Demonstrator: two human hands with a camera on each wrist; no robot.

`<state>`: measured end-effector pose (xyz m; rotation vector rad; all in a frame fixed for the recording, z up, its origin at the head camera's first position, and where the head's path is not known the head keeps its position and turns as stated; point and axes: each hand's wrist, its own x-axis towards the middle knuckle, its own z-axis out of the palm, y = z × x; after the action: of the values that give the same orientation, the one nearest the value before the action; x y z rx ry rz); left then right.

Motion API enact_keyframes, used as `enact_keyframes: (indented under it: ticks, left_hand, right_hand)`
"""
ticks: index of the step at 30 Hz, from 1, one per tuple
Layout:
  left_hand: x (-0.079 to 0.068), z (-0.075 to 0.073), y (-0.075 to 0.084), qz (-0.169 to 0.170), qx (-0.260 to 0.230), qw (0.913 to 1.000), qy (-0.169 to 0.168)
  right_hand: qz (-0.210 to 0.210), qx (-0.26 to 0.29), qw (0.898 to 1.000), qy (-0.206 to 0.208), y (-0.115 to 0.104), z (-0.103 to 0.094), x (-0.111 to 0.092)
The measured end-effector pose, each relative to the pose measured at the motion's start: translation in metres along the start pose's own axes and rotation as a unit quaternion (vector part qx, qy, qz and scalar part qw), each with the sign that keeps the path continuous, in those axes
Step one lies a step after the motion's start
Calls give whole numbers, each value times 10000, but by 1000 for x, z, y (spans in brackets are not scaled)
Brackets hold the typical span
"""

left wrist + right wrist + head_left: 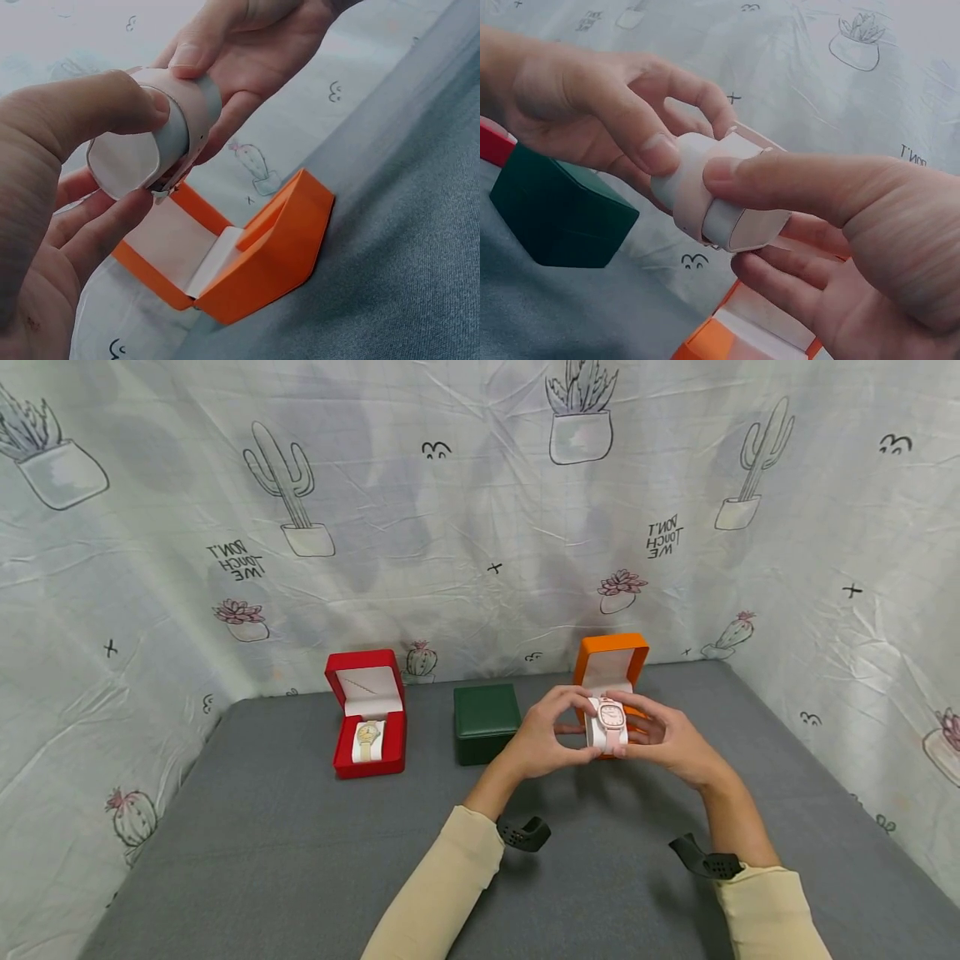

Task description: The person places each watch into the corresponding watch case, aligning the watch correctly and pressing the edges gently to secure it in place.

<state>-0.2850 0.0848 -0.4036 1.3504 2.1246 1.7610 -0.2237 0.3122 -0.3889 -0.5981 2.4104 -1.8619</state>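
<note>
A pink watch (612, 717) is wrapped round a white watch pillow (124, 163), held up in front of an open orange box (613, 647). My left hand (547, 732) grips the pillow's left side between thumb and fingers. On the right side, my right hand (666, 737) pinches the watch and pillow, its thumb lying on the pink strap (693, 196). Both wrist views show the pillow's flat white ends and part of the strap. In the left wrist view the orange box stands below the hands with its lid raised.
Left of the hands stands a closed green box (486, 718). Farther left, an open red box (370, 714) holds a gold-coloured watch (367, 735) on a white pillow. The grey tabletop (285, 852) meets a cactus-printed curtain (450, 527) at the back and sides.
</note>
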Motion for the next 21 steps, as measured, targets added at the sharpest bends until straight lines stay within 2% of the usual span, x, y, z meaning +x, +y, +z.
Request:
enact_keyframes:
  ticks: [4, 8, 11, 14, 21]
  left_hand:
    - [0, 1, -2, -28, 101, 9998, 144]
    - [-1, 1, -3, -159, 216, 9993, 253]
    - [-2, 2, -5, -199, 238, 9992, 267]
    - [-2, 3, -9, -235, 276, 9990, 245]
    - [-4, 4, -13, -361, 345, 9984, 249]
  right_hand:
    - [-101, -202, 9994, 251, 0, -4, -2]
    - [-71, -601, 9941, 899, -1, -11, -6]
    - [184, -1136, 9852, 1269, 1, -15, -8]
    - [393, -1535, 9774, 1401, 7, -17, -9]
    - [876, -1709, 9651, 1779, 29, -14, -9]
